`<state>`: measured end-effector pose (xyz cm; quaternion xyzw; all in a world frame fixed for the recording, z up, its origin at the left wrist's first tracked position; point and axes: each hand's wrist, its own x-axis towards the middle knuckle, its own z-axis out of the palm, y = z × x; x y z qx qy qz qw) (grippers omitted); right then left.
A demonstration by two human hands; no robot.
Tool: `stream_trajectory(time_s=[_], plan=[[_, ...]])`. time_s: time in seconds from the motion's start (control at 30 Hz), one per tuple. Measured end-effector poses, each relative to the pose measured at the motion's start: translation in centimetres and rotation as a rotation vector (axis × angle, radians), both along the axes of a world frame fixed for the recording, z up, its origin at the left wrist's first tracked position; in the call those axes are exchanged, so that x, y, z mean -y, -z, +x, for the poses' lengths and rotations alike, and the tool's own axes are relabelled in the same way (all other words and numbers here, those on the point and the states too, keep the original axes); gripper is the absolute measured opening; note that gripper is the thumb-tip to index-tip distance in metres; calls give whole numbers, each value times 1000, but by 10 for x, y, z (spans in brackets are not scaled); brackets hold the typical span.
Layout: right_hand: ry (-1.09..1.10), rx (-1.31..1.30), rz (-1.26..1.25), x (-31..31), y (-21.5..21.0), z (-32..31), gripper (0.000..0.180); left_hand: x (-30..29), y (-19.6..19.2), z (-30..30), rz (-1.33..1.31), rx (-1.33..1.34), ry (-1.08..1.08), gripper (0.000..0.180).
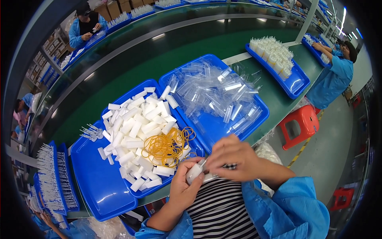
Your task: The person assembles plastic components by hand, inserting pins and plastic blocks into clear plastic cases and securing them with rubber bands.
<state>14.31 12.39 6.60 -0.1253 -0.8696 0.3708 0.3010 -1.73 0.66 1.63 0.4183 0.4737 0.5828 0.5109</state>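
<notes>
My left hand (186,184) is closed around a smooth white rounded plastic piece (194,172), held in front of my striped shirt. Just to its right, my right hand (234,160) is bent over the piece with its fingers curled together. Motion smears those fingertips, and what they pinch is hidden. Close by on the left, a tangle of yellow rubber bands (169,148) lies on a heap of white block-shaped pieces (135,127) in a blue tray (137,88).
Beyond my hands stands a blue tray (215,59) of clear plastic sleeves (211,89). A shallower blue tray (99,191) with thin white-tipped parts (92,132) sits left. Another tray (294,89) holds upright clear-and-white pieces. A red stool (304,123) and a co-worker (336,75) are at right.
</notes>
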Motion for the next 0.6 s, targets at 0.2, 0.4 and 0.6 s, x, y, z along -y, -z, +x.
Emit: stream_trajectory(time_s=[0.2, 0.4, 0.6], plan=[[360, 85, 667, -75, 5, -41, 19, 0, 4, -2, 87, 37, -80, 24], [118, 379, 957, -102, 11, -67, 20, 4, 3, -4, 113, 67, -119, 24], [104, 267, 843, -89, 8, -51, 19, 2, 4, -4, 85, 19, -108, 23]])
